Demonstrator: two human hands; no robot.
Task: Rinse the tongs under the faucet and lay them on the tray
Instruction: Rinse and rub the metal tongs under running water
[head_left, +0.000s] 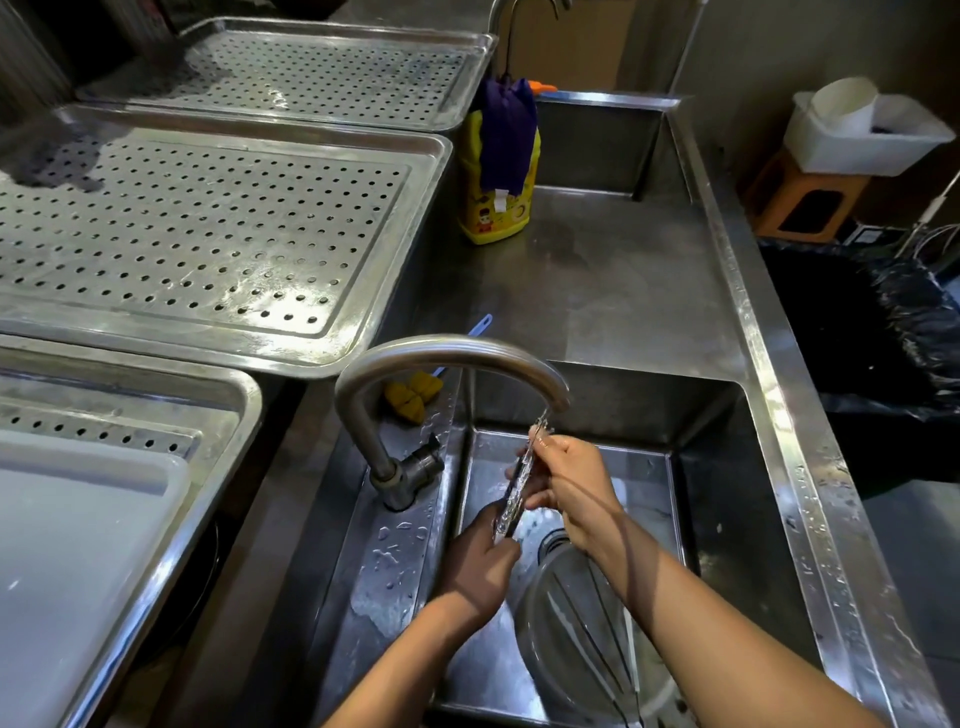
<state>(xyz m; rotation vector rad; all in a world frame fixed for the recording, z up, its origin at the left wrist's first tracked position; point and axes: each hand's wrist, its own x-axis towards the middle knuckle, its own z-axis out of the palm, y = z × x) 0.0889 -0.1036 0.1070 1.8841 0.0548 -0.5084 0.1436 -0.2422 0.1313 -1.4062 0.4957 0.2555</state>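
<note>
Slim metal tongs (519, 480) stand nearly upright under the curved steel faucet (447, 358), and water runs down along them. My left hand (480, 564) grips their lower end over the sink (722, 467). My right hand (569, 488) pinches their upper part just below the spout. A perforated steel tray (363, 291) lies on the counter to the upper left of the faucet, with nothing on it.
A glass bowl (540, 623) with a whisk (597, 623) sits in the sink under my right forearm. A yellow soap bottle (519, 208) with a dark cloth stands behind. A yellow sponge (413, 397), a second perforated tray (467, 57) and a nearer tray (228, 415) surround the faucet.
</note>
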